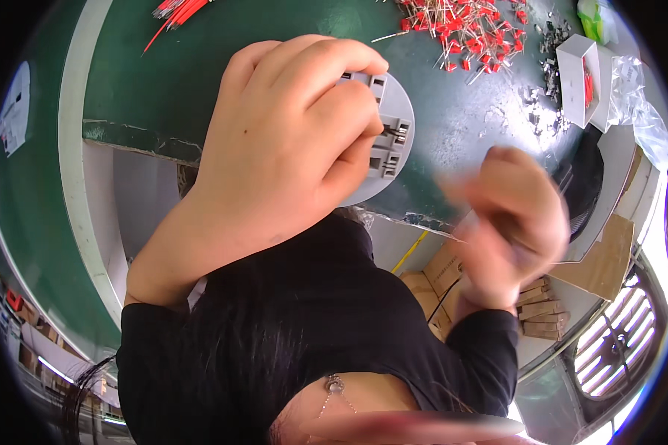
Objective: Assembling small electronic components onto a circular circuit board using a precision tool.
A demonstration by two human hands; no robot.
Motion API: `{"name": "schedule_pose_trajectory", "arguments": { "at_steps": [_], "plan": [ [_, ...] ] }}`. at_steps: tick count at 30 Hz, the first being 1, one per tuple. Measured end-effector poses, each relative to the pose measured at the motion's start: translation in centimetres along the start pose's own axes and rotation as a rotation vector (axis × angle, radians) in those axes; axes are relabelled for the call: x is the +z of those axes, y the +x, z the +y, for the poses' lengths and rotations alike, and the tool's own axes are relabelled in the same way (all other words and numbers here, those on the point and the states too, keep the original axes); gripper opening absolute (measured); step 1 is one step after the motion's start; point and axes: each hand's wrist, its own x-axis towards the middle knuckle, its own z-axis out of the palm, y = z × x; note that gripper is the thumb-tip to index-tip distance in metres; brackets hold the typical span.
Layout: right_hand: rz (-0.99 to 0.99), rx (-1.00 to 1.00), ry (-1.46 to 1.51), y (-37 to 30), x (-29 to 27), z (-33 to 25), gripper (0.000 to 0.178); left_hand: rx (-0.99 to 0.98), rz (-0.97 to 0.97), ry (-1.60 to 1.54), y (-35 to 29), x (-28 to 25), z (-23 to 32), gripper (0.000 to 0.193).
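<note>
A round grey plastic part (404, 104) with raised slots and dark and metal pieces set in them lies at the front edge of the green table. My left hand (297, 119) is curled over its left side, fingers bent and closed on it, and hides much of it. Under the fingers, the exact grip is hidden. To the right, my right hand (523, 208) is raised near the table edge, smeared by motion. Its fingers look bent, but whether they hold anything cannot be made out.
Behind the part lies a pile of red components with thin metal leads (471, 33). Red wires (182, 13) are at the far left. Small dark and metallic bits (553, 59), a white box (577, 78) and a clear plastic bag (634, 104) are at right. Cardboard boxes (430, 285) stand below the table.
</note>
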Motion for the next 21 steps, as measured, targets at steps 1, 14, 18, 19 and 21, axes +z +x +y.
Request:
{"name": "schedule_pose_trajectory", "arguments": {
  "at_steps": [1,14,18,19,21],
  "plan": [
    [0.106,0.011,0.278,0.0,0.2,-0.1,0.038,0.012,-0.010,-0.011,0.0,-0.1,0.0,0.024],
    [0.532,0.120,1.380,0.9,2.6,-0.4,0.061,0.037,-0.075,-0.016,0.0,-0.4,-0.2,0.029],
    [0.439,-0.221,1.089,0.7,3.9,0.9,0.075,-0.119,-0.278,0.011,0.3,-2.2,2.1,0.051],
    [0.449,-0.082,1.169,1.2,3.3,0.3,0.071,-0.112,-0.276,0.002,0.1,-2.5,2.3,0.051],
    [0.469,0.195,1.327,2.0,2.6,-0.5,0.066,-0.107,-0.352,0.069,-0.3,-2.9,2.6,0.065]
  ]
}}
